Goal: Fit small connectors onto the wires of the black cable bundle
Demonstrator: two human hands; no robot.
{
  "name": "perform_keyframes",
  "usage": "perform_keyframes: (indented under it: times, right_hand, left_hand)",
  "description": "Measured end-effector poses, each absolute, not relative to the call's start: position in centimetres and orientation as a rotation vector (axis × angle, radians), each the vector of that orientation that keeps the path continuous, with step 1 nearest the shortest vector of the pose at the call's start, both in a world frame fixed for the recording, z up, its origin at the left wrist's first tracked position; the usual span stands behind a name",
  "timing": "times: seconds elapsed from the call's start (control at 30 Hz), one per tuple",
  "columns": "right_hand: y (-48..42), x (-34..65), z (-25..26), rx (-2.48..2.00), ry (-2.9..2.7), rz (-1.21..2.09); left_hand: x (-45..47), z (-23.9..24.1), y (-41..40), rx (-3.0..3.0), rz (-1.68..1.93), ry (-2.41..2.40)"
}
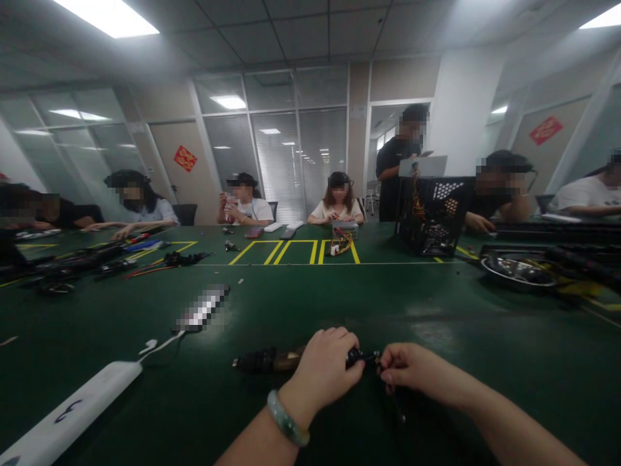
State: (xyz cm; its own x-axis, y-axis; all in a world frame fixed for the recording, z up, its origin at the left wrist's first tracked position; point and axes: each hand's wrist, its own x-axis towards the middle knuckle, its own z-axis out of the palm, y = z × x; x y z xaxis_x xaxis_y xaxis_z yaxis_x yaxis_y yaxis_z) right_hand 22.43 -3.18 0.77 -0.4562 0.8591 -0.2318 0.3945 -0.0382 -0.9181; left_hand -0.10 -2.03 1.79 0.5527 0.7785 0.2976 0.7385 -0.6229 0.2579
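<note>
My left hand (326, 367), a pale green bangle on its wrist, is closed round a dark cable bundle (264, 360) that lies on the green table (339, 304) and sticks out to the left. My right hand (412, 367) is closed in a pinch on the small black connector end (365, 357) of that bundle, just right of the left hand. A thin dark wire (398, 406) hangs down below the right hand. Both hands rest close to the table's near edge.
A white power bank (72, 408) with a white cord lies at the near left. An open black computer case (429, 217) and a metal fan part (517, 272) stand at the far right. Cables and tools lie at the far left. Several people sit round the table.
</note>
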Motion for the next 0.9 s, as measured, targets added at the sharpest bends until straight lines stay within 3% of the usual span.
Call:
perform_keyframes:
  times: [0.47,0.63,0.9]
  right_hand:
    - [-3.8,20.8,2.7,-1.467,-1.613,1.219]
    - [-3.3,21.9,1.4,-1.694,-1.859,1.132]
    - [-3.2,21.8,0.4,-1.673,-1.969,1.059]
  left_hand:
    - [0.3,2.3,-2.8,2.612,0.579,1.346]
    - [0.4,2.1,-2.7,2.585,0.594,1.307]
    - [0.8,1.5,-2.6,2.663,0.599,1.292]
